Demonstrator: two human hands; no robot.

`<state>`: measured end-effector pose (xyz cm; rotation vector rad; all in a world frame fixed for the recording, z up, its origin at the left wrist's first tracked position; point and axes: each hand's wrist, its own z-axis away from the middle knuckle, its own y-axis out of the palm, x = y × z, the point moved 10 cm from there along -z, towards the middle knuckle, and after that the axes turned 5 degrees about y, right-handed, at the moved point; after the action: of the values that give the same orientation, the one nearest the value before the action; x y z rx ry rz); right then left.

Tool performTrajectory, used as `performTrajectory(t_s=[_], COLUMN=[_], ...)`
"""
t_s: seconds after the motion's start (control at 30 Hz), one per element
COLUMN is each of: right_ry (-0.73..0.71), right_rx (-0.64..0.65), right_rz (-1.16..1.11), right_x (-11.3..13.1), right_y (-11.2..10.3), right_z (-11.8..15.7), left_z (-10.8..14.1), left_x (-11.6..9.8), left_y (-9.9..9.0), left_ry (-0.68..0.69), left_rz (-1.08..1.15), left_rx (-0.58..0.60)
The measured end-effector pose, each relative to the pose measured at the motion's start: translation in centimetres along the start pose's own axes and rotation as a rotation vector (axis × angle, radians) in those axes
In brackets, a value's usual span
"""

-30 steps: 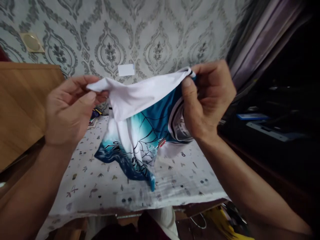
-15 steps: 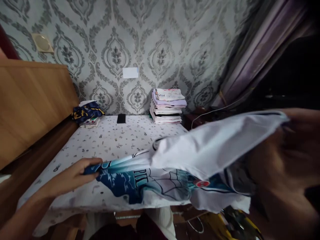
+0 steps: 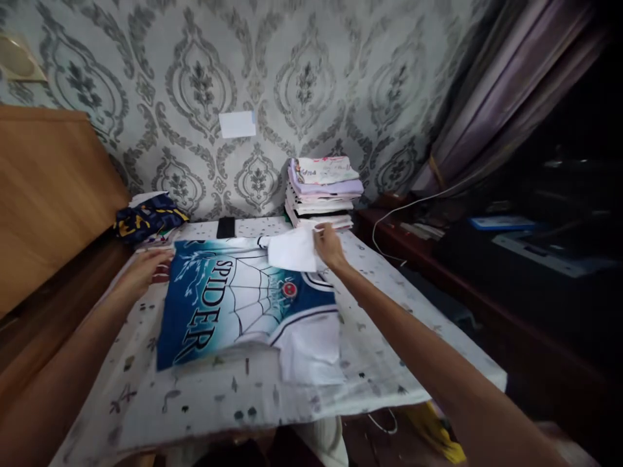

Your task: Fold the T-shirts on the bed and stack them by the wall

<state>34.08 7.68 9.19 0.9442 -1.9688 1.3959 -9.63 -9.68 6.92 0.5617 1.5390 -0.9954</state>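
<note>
- Two hands are working one shirt; it is lying front up on the patterned table, hem toward the left, sleeves toward the right.
- Left hand: fingers are resting narrowly at the far hem corner; blur is hiding whether they are gripping or only touching.
- Right hand: thumb and fingers are closing on the end of the far white sleeve.
- Spreading well, in my judgement, is calling for light tension between hem corner and sleeve, pulling outward without lifting the body.
- The near sleeve is lying loose and slightly rumpled, so it is probably needing a palm stroke from the shoulder outward.
- The near side seam is bowing a little; squaring it against the far edge is likely helping.
- Containers: no box or basket is showing. A folded stack is standing uncontained by the wall, a dark blue bundle is lying at the far left, and a black flat object is lying between them.
- Wooden cabinet: its contents are not showing.
</note>
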Motion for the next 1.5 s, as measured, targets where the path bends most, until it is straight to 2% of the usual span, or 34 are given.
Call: performTrajectory(t_s=[0.07,0.13,0.2,0.27,0.4,0.5,0.6,0.67,0.73,0.83,0.93,1.0,1.07,1.13,1.2,1.27,1.33,1.43,1.5], right_ry=[0.07,0.056,0.039,0.017,-0.043,-0.08,-0.116,-0.122,-0.08,0.13,0.347,0.325,0.198,0.07,-0.032,-0.148,-0.259,-0.374,-0.395], right_rx=[0.078,0.136,0.186,0.203,0.173,0.156,0.189,0.232,0.285,0.417,0.615,0.701,0.673,0.577,0.518,0.514,0.517,0.512,0.515], right_rz=[0.075,0.134,0.226,0.324,0.481,0.531,0.534,0.494,0.382,0.069,-0.139,-0.05,0.169,0.367,0.462,0.503,0.571,0.705,0.771], right_x=[-3.3,-5.4,-7.0,-7.9,-7.9,-7.0,-5.8,-5.1,-4.5,-5.1,-6.4,-6.8,-6.7,-5.9,-4.3,-2.1,-0.2,1.4,1.6], right_y=[3.4,4.9,5.0,4.2,1.9,1.0,1.0,1.3,1.3,1.4,1.9,1.9,1.2,0.6,1.3,3.4,6.3,10.5,12.4], right_z=[0.0,1.3,3.3,5.6,10.9,14.7,17.2,17.8,17.8,17.6,18.8,19.2,18.6,17.1,15.4,13.7,11.9,9.6,8.3], left_z=[-1.0,-1.1,-0.7,0.1,2.8,5.2,6.9,7.3,7.2,7.3,8.1,8.6,8.5,7.4,5.3,2.3,-1.3,-6.3,-8.6], left_x=[3.3,5.8,7.4,8.2,8.5,8.2,7.3,6.7,6.3,6.3,7.4,8.4,9.0,8.9,7.9,6.4,5.3,5.4,6.1], left_y=[-0.1,-0.4,-0.3,0.1,1.7,2.9,4.2,4.4,4.0,2.6,1.5,1.1,0.9,0.7,0.8,1.3,1.9,2.7,3.3], left_ry=[-0.085,-0.119,-0.095,-0.044,0.071,0.116,0.2,0.228,0.2,0.054,-0.093,-0.107,-0.05,0.053,0.157,0.236,0.258,0.177,0.136], left_rz=[-0.106,-0.169,-0.229,-0.329,-0.643,-0.85,-0.888,-0.802,-0.649,-0.424,-0.379,-0.438,-0.545,-0.668,-0.749,-0.757,-0.726,-0.755,-0.789], left_rx=[-0.021,-0.021,0.042,0.128,0.29,0.298,0.287,0.29,0.305,0.326,0.357,0.403,0.433,0.423,0.386,0.327,0.245,0.141,0.1])
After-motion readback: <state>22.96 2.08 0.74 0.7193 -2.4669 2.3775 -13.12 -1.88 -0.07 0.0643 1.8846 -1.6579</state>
